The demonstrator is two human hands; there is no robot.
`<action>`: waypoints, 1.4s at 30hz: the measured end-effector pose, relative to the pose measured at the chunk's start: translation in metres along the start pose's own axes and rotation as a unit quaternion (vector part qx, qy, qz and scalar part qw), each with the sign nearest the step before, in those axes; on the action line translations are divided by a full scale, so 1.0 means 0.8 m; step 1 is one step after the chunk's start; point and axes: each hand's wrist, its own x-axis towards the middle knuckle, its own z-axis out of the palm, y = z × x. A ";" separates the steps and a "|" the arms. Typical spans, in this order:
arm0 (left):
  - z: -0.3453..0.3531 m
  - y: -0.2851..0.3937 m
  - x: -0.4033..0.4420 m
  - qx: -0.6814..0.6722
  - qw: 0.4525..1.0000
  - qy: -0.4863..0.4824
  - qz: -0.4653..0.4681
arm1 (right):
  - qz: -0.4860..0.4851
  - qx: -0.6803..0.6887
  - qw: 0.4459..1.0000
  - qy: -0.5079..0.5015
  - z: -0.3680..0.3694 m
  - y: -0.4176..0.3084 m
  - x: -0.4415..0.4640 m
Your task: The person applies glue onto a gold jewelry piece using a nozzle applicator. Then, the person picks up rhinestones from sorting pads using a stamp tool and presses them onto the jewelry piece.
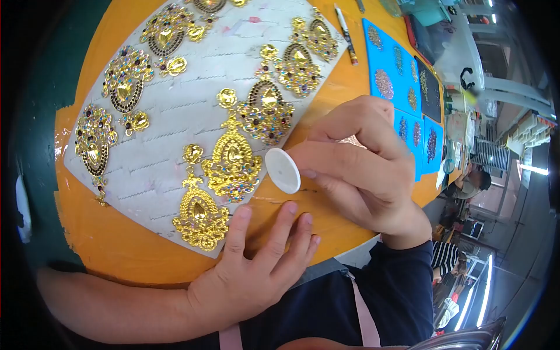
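Your right fingers (307, 163) pinch a white disc (283, 171) above the orange worktop (125, 251), beside the white sheet's edge. Your left fingers (280, 234) are spread wide at the near corner of that white sheet (169, 108), which carries gold rhinestone appliqués (200, 214). Beyond your right hand lie blue trays (398, 61) with small heaps of beads (384, 83).

Two hands (251, 280), one white disc (283, 170) and one pale board (169, 116) show at one worktop (116, 245). Nine large gold ornaments (233, 154) are visible, one of them cut off by the frame. Beyond are one pen (346, 34), three blue trays (389, 49) with eight visible bead piles (383, 83), one black tray (433, 99) and at least two other people (446, 258).
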 end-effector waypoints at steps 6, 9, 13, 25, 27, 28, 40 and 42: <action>-0.022 -0.001 0.004 -0.036 0.996 -0.077 0.023 | -0.135 -0.097 0.969 0.183 -0.096 0.005 -0.037; -0.023 -0.009 0.014 0.028 0.989 -0.088 0.113 | 0.032 -0.130 0.958 0.255 -0.145 0.001 -0.112; -0.023 0.003 0.035 0.042 0.984 -0.128 0.112 | 0.194 0.002 0.951 0.241 -0.148 0.038 -0.209; 0.008 0.049 0.136 -0.055 0.987 -0.150 -0.015 | 0.169 0.048 0.981 0.086 -0.107 0.108 -0.196; 0.007 0.048 0.138 -0.065 0.985 -0.162 -0.017 | 0.151 0.032 0.986 0.070 -0.106 0.113 -0.194; 0.006 0.048 0.139 -0.074 0.982 -0.173 -0.018 | 0.133 0.015 0.990 0.055 -0.105 0.115 -0.193; 0.008 0.042 0.136 -0.095 0.981 -0.171 -0.013 | 0.087 -0.078 0.993 -0.015 -0.098 0.087 -0.194; 0.008 0.043 0.137 -0.096 0.981 -0.170 -0.014 | 0.092 -0.074 0.993 -0.020 -0.101 0.088 -0.195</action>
